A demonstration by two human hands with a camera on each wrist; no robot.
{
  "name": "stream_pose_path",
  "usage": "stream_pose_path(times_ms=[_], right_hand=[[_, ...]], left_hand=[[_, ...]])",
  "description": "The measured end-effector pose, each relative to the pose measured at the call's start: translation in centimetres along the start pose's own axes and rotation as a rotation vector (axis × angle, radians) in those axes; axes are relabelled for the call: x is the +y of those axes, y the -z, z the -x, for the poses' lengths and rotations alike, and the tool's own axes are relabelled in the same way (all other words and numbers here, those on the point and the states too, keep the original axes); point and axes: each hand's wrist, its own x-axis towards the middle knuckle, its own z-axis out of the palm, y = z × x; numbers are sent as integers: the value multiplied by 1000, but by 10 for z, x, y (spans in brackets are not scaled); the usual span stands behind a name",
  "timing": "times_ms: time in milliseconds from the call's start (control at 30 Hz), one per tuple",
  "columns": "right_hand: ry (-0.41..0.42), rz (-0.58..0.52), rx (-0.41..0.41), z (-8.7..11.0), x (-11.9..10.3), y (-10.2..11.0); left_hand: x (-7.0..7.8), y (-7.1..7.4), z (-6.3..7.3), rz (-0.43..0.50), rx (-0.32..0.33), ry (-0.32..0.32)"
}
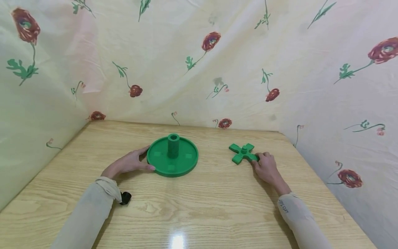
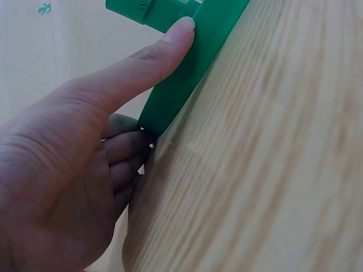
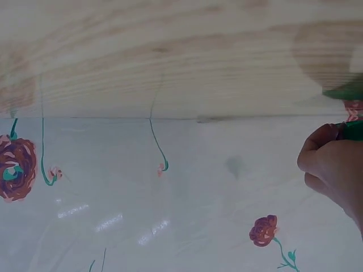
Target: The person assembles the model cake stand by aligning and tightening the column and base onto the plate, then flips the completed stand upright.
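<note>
A green round base [image 1: 161, 165] with a raised rim and an upright hollow post [image 1: 173, 147] sits on the wooden table. My left hand [image 1: 136, 160] grips its left side, thumb [image 2: 153, 71] along the near rim and fingers round the far side. In the left wrist view, the base's outer wall [image 2: 173, 96] shows beside the thumb. To the right, my right hand [image 1: 266, 167] pinches one arm of a green four-armed cross piece [image 1: 244, 152] with a stepped knob at its centre. Only a part of the cross [image 3: 354, 131] shows in the right wrist view.
A light wood table [image 1: 199, 207] spreads under both pieces. Cloth with red flowers [image 1: 174, 62] hangs behind the table and along both sides. A small black object [image 1: 125, 198] sits at my left sleeve cuff.
</note>
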Motion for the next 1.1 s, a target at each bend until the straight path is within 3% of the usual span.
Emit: stream_pose_path(times_ms=[267,500,1100], right_hand=[[36,8,13,-1,-7,3],[126,16,76,-8,-12,4],[240,-76,135,-19,-47,1]], left_hand=[[-1,2,-1,11,-3,1],[0,3,-1,10,-6,9],[1,2,1,13,-6,10]])
